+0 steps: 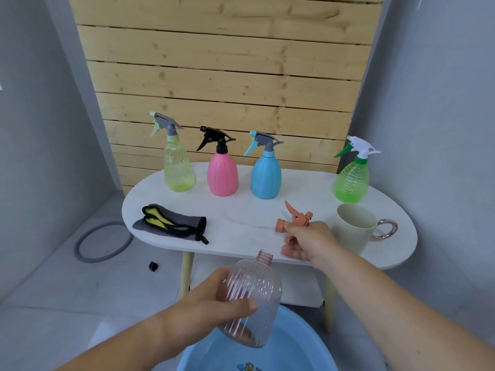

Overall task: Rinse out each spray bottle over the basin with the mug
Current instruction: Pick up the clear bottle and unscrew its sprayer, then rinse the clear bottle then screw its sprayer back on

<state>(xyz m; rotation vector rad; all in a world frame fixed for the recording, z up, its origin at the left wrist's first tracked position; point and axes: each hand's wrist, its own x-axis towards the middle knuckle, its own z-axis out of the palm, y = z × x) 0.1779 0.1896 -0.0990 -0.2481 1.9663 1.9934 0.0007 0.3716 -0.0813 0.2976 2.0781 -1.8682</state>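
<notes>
Head view: white oval table before slatted wood wall (left hand clasping clear bottle, right hand gripping trigger head).

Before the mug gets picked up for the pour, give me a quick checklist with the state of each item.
1. Clear bottle uncapped, neck open: ok.
2. Left hand gripping the bottle firmly: ok.
3. Bottle over the basin: ok, its base hangs above the basin.
4. Right hand free for the mug: not ok, it is at the orange sprayer on the table; whether it grips it, cannot tell.
5. Mug within reach, handle clear: ok, it stands just right of the right hand.
6. Water in the mug: cannot tell.
</notes>
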